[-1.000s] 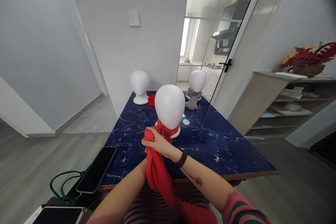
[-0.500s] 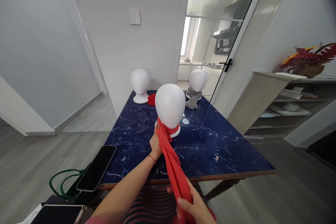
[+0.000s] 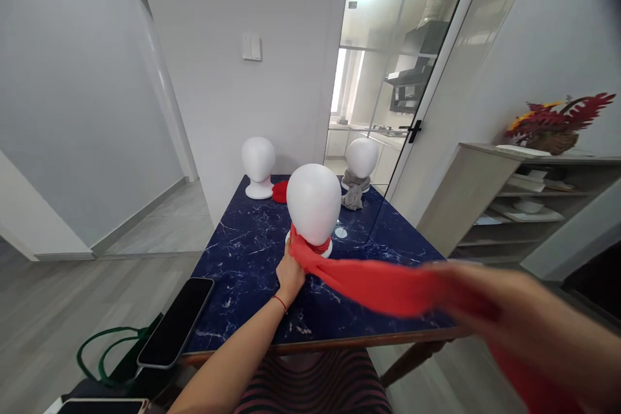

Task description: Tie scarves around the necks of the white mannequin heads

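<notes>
1. scarf, red and bunched into a band, is running from the neck of the front white head out across the near part of the table to my right side.
2. my right hand is gripping that band, fingers closing around it; the hand is showing blurred, so i am not making out each finger, and more red is hanging below it.
3. my left hand is pressing in at the left side of the neck, touching the scarf; cloth is hiding most of its fingers, so i am not able to tell how tightly they are bending. a thin red bracelet is circling that wrist.
4. the front head is standing upright on the dark blue, marbled top, the scarf covering its neck.
5. behind it, to the left, a bare white head is standing, a red cloth lying just beside its base.
6. behind it, to the right, another white head is wearing grey fabric around its neck.
7. a dark-screened phone is lying by the table's left near corner, a green cord looping beside it.
</notes>
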{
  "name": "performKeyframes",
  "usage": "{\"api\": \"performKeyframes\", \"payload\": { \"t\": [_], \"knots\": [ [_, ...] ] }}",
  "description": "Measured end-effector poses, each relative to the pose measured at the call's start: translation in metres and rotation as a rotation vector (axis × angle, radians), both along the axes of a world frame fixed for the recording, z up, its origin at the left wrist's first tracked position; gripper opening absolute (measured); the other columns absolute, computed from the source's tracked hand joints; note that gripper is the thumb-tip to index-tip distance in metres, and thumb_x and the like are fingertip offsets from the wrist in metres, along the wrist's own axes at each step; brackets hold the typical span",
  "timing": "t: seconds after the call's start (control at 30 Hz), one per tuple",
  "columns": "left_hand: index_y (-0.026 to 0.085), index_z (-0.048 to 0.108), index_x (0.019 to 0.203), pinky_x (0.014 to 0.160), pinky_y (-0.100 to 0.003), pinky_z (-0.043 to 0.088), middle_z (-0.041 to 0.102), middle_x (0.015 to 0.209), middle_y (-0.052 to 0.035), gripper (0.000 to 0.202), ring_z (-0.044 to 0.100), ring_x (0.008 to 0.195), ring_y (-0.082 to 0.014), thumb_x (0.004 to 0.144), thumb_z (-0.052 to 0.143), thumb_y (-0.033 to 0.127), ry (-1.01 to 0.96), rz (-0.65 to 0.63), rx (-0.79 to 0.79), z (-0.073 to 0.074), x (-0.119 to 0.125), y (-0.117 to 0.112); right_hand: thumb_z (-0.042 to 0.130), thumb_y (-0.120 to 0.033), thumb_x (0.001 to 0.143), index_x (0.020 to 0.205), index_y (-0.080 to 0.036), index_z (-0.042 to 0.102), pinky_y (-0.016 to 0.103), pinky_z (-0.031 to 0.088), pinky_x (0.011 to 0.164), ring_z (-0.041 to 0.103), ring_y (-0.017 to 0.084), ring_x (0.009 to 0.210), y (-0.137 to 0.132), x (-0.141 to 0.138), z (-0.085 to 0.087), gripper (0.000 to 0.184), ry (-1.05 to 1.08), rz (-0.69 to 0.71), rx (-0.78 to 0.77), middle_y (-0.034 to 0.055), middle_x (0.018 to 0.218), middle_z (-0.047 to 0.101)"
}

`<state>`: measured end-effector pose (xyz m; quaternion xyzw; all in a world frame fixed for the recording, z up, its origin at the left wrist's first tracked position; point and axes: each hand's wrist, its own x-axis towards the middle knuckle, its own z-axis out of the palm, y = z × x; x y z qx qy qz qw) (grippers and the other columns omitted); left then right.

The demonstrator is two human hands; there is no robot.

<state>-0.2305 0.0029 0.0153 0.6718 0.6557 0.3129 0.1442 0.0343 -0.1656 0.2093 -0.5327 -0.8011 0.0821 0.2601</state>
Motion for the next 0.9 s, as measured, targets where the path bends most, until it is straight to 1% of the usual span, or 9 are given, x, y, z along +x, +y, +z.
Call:
{"api": "performKeyframes", "payload": {
  "t": [0.07,0.1,0.2,0.23,0.33,0.47,0.63,0.77,0.9],
  "knots": [
    [0.023,0.036,0.139,0.071,-0.029,0.048,0.054,0.129,-0.0099,0.05,0.065,0.088,-0.022,0.09,0.039,0.033,-0.026,0.032,-0.027,-0.001,0.001,0.002,0.052,-0.037,0.084,0.106,-0.029,0.063,0.033,0.051,0.065,0.065,0.021,0.077,0.041,-0.029,0.043,0.026,-0.132,-0.092,0.382,0.005,0.094,0.069],
    [0.021,0.04,0.136,0.072,-0.029,0.048,0.057,0.124,-0.01,0.046,0.065,0.09,-0.0218,0.092,0.035,0.031,-0.032,0.045,-0.039,-0.001,0.001,0.003,0.049,-0.037,0.086,0.104,-0.025,0.063,0.032,0.048,0.066,0.064,0.02,0.078,0.064,-0.046,0.063,0.026,-0.195,-0.052,0.513,0.005,0.093,0.069],
    [0.017,0.049,0.128,0.076,-0.028,0.046,0.059,0.12,-0.0106,0.04,0.063,0.095,-0.0217,0.092,0.031,0.024,-0.019,0.05,-0.039,-0.004,0.002,0.005,0.043,-0.036,0.091,0.104,-0.02,0.061,0.027,0.043,0.07,0.061,0.016,0.081,0.142,-0.097,0.103,0.027,-0.365,0.24,0.542,0.0044,0.093,0.067],
    [0.018,0.05,0.126,0.075,-0.028,0.045,0.058,0.122,-0.0106,0.039,0.063,0.095,-0.022,0.092,0.031,0.024,-0.016,0.051,-0.035,-0.004,0.002,0.005,0.042,-0.035,0.092,0.104,-0.019,0.061,0.026,0.041,0.07,0.06,0.015,0.08,0.17,-0.112,0.11,0.027,-0.407,0.29,0.555,0.0046,0.092,0.066],
    [0.021,0.049,0.125,0.071,-0.029,0.044,0.054,0.128,-0.0094,0.038,0.064,0.093,-0.0227,0.093,0.029,0.028,-0.047,0.052,-0.011,-0.006,0.002,0.005,0.046,-0.03,0.091,0.102,-0.016,0.062,0.024,0.037,0.069,0.057,0.015,0.08,0.25,-0.145,0.12,0.024,-0.511,0.306,0.534,0.0066,0.092,0.065],
    [0.022,0.049,0.125,0.069,-0.029,0.043,0.055,0.128,-0.009,0.039,0.064,0.094,-0.0234,0.094,0.029,0.034,-0.087,0.065,0.001,-0.008,0.002,0.006,0.057,-0.032,0.083,0.095,-0.014,0.067,0.023,0.036,0.067,0.057,0.016,0.08,0.329,-0.171,0.115,0.024,-0.562,0.307,0.322,0.0068,0.087,0.067],
    [0.021,0.051,0.124,0.072,-0.029,0.043,0.059,0.122,-0.0104,0.042,0.063,0.097,-0.0241,0.094,0.029,0.039,-0.122,0.102,-0.038,-0.009,0.002,0.007,0.063,-0.038,0.076,0.09,-0.012,0.07,0.021,0.036,0.059,0.052,0.011,0.061,0.379,-0.175,0.093,0.03,-0.467,0.211,-0.023,0.0046,0.074,0.066],
    [0.021,0.05,0.125,0.071,-0.03,0.043,0.059,0.123,-0.0099,0.044,0.064,0.095,-0.0249,0.093,0.03,0.043,-0.143,0.113,-0.053,-0.005,0.002,0.005,0.06,-0.037,0.079,0.092,-0.007,0.069,0.018,0.035,0.058,0.048,0.007,0.058,0.399,-0.144,0.065,0.034,-0.402,0.13,-0.215,0.0045,0.075,0.066],
    [0.024,0.048,0.128,0.07,-0.032,0.044,0.059,0.123,-0.0093,0.053,0.064,0.093,-0.0258,0.09,0.026,0.055,-0.175,0.112,-0.044,0.002,0.002,0.002,0.052,-0.023,0.083,0.09,0.004,0.067,0.019,0.036,0.067,0.051,0.007,0.066,0.401,-0.094,0.023,0.032,-0.406,0.027,-0.266,0.0094,0.077,0.067]
  ]
}}
